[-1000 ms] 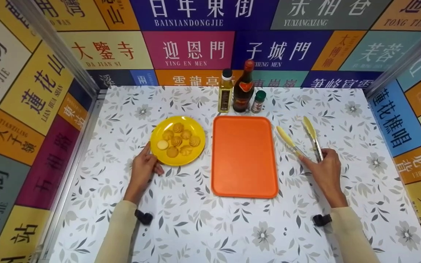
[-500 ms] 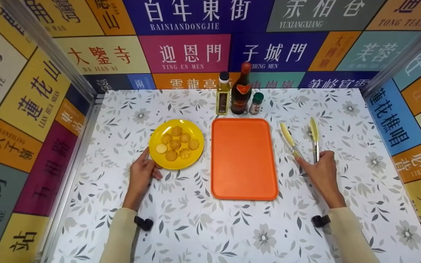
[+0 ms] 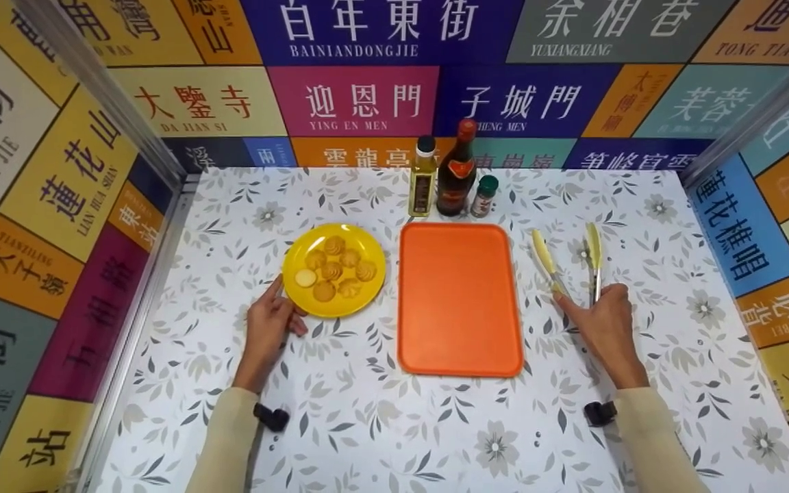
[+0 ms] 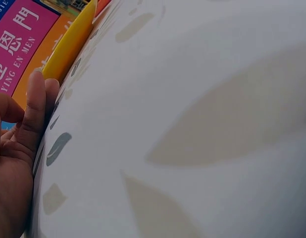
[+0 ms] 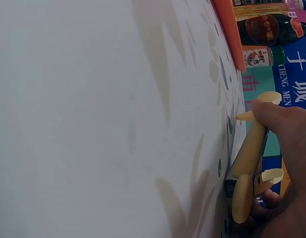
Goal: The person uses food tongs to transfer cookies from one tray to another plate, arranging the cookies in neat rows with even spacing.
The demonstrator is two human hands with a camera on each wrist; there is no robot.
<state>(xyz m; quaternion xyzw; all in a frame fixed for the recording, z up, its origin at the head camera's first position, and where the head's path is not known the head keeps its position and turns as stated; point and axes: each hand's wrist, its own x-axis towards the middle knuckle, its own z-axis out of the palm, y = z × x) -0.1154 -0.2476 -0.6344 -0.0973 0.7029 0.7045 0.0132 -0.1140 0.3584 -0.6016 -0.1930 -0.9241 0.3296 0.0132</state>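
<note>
My left hand [image 3: 270, 325] rests on the table beside a yellow plate [image 3: 309, 239], its index fingertip at the plate's lower left rim. The fingers look relaxed, and the left wrist view shows them near the edge of the plate. Several swirled cookies [image 3: 331, 270] lie on the plate, along with a paler round one [image 3: 305, 277]. On the right, my right hand [image 3: 603, 325] grips a pair of tongs [image 3: 594, 250] with yellowish tips, thumb on one arm and fingers round the other. The tongs' arms are spread, with nothing between their tips.
An orange rectangular tray [image 3: 459, 301] lies between the hands. Behind it stand an oil bottle [image 3: 422, 181], a dark sauce bottle [image 3: 455, 178] and a green-capped shaker [image 3: 484, 197]. Lettered panels [image 3: 367, 103] wall in the back and sides of the floral-covered table [image 3: 353, 424].
The tongs have turned slightly, their tips swinging to the right in the right hand. The left hand and the plate stay where they were; the head view has shifted a little.
</note>
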